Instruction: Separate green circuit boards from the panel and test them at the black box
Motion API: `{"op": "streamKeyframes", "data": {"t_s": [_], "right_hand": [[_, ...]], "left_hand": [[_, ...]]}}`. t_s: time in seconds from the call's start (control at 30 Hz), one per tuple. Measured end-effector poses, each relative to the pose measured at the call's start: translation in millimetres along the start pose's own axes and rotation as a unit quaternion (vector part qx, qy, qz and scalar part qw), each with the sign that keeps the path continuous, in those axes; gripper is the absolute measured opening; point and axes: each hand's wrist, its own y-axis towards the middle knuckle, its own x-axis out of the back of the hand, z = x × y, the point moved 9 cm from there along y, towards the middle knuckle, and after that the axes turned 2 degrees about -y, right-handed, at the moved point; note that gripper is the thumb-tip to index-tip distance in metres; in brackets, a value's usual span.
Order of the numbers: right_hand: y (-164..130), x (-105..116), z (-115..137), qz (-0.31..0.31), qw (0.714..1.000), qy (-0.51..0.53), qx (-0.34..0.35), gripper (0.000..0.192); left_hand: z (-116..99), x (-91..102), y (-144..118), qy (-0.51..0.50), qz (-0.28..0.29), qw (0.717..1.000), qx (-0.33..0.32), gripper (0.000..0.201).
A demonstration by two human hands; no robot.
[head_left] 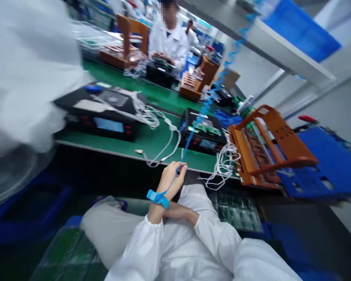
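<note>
My left hand [172,180] is held at the bench's front edge, palm side turned away, with its fingers curled in and the thumb close to them. A blue wrist strap [158,198] goes round that wrist, and its coiled blue cord [206,106] runs over the hand and up to the shelf. Whether the fingers hold anything is hidden. My right forearm [179,212] crosses under the left wrist above my lap; the right hand itself is concealed behind the left arm. Nearest the left hand, a white cable [172,128] lies looped on the green bench [123,146].
Two black boxes with displays, one at left [105,127] and one at right [206,136], stand on the bench. An orange rack [276,144] leans at right beside a blue panel [327,160]. A white sleeve [32,78] fills the left. Across sits a co-worker [171,41].
</note>
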Motion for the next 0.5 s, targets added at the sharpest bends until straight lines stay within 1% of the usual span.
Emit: {"op": "streamKeyframes", "data": {"t_s": [0.03,0.1,0.17,0.2,0.23,0.27,0.3,0.33,0.37,0.4,0.47,0.5], "right_hand": [[-22.1,29.7,0.0,-0.042,0.998,0.036,0.013,0.048],[-74.8,83.9,-10.2,-0.128,0.984,0.113,0.043,0.050],[-138.5,134.2,-33.8,-0.236,0.954,0.171,0.072,0.053],[-174.3,158.3,-50.7,-0.305,0.934,0.171,0.074,0.054],[-212.3,180.7,-69.7,-0.382,0.911,0.145,0.063,0.055],[-251.3,200.3,-89.5,-0.458,0.884,0.089,0.031,0.055],[-288.5,215.9,-108.2,-0.521,0.853,0.019,-0.014,0.054],[-320.1,226.9,-126.2,-0.560,0.828,-0.011,-0.042,0.052],[-346.4,235.1,-142.3,-0.585,0.808,-0.033,-0.064,0.048],[-367.1,241.5,-155.7,-0.601,0.794,-0.054,-0.080,0.043],[-390.9,250.8,-175.1,-0.610,0.784,-0.077,-0.089,0.034],[-393.4,254.7,-180.0,-0.601,0.788,-0.097,-0.088,0.034]], "left_hand": [[2.0,-18.8,10.5,-0.001,0.017,1.000,-0.007,0.021],[6.8,-56.1,30.2,-0.005,0.055,0.998,-0.015,0.024],[14.4,-89.4,47.0,-0.012,0.089,0.996,-0.012,0.026],[19.5,-102.7,53.8,-0.018,0.098,0.995,-0.005,0.028],[25.0,-113.1,59.4,-0.023,0.101,0.995,0.002,0.030],[30.5,-121.0,63.4,-0.024,0.099,0.995,0.009,0.031],[35.9,-125.7,66.1,-0.021,0.090,0.996,0.016,0.033],[40.8,-127.6,67.5,-0.011,0.076,0.997,0.021,0.035],[45.4,-127.5,67.9,0.002,0.059,0.998,0.028,0.036],[49.7,-126.5,67.5,0.014,0.044,0.998,0.037,0.037],[55.3,-125.2,65.4,0.034,0.029,0.998,0.055,0.039],[56.2,-124.5,64.3,0.042,0.022,0.997,0.060,0.040]]}}
